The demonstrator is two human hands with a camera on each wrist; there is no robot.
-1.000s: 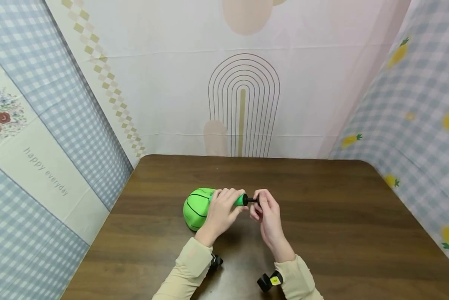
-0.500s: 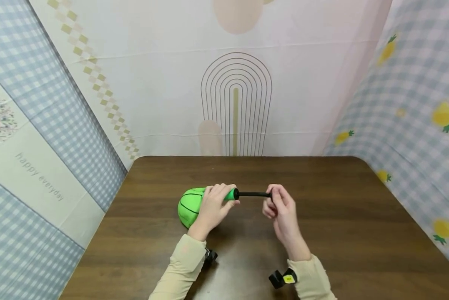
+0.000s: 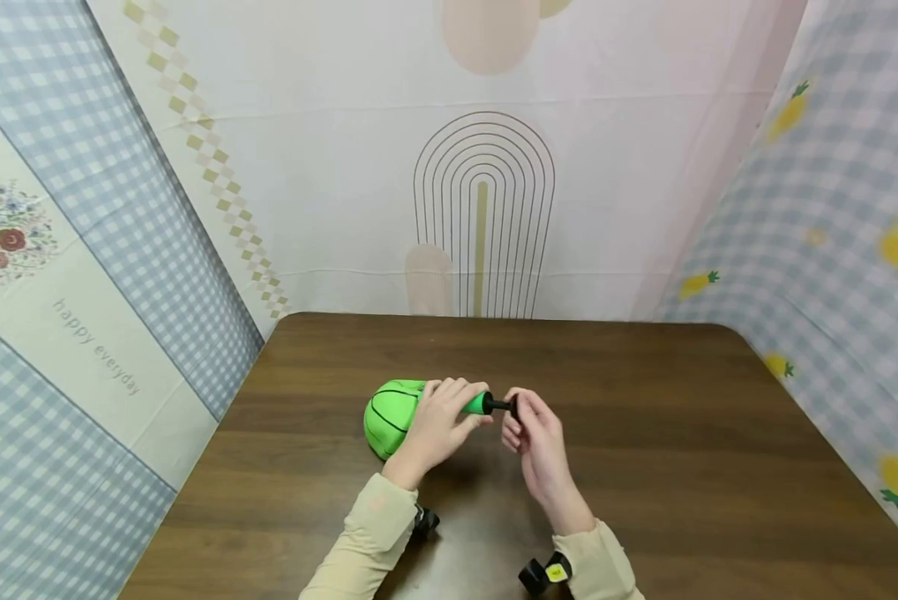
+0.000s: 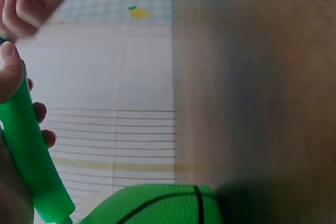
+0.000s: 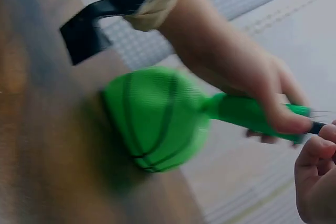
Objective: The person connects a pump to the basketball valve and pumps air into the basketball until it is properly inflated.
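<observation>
A bright green ball (image 3: 390, 419) with black lines rests on the table, its sides looking slack and partly caved in. My left hand (image 3: 435, 425) grips the green barrel of a hand pump (image 4: 31, 150), whose narrow tip meets the ball in the right wrist view. To the right, my right hand (image 3: 540, 442) pinches the black handle at the end of the pump's rod (image 3: 499, 405). Only a short length of rod shows between barrel and handle. The left hand hides part of the barrel and the ball's right side in the head view.
The brown wooden table (image 3: 644, 433) reaches back to a patterned white cloth (image 3: 343, 192). Checked cloths hang at the left and right. Black wrist cameras (image 3: 534, 575) sit at both cuffs.
The right hand drew the pump rod far out to the right, then pushed it back in towards the barrel. The left hand keeps its grip beside the ball.
</observation>
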